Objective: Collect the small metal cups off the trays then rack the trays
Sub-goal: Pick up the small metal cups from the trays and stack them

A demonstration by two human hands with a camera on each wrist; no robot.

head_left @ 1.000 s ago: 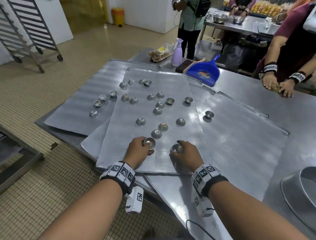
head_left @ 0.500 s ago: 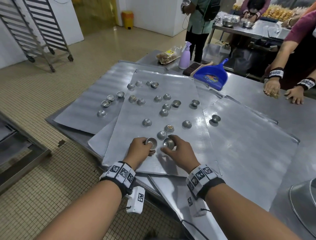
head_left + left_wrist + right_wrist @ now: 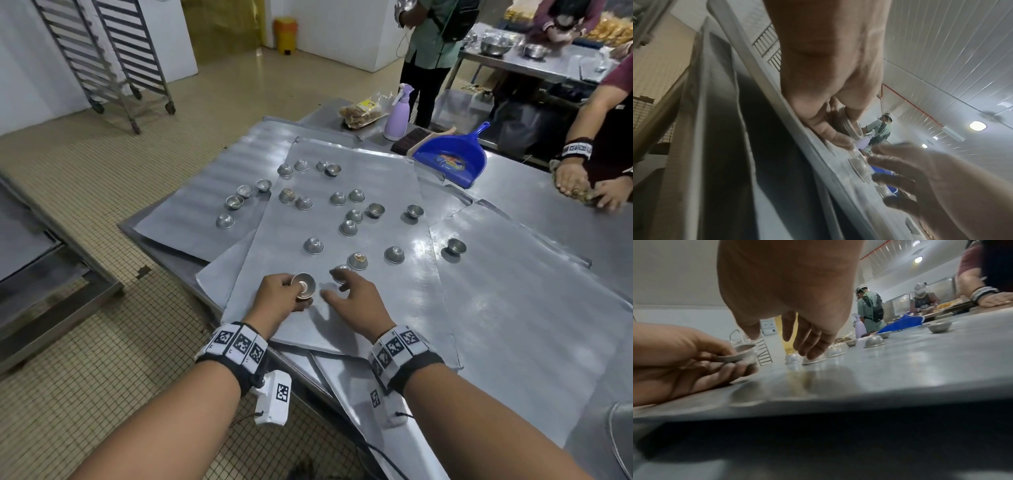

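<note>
Steel cups lie scattered over the top tray (image 3: 394,308), most upside down. Our left hand (image 3: 279,296) grips a small nested stack of cups (image 3: 303,285), mouth up, near the tray's front edge. Our right hand (image 3: 356,301) is spread and holds nothing, its fingertips (image 3: 813,356) reaching down onto the nearest inverted cup (image 3: 815,360), just ahead of it and right beside the stack; we judge that cup goes next.

Far beyond my fingers I see a blue dustpan (image 3: 448,158), a lilac spray bottle (image 3: 397,113) beside a packet of snacks (image 3: 363,111), and two wheeled racks (image 3: 106,51) off left.
</note>
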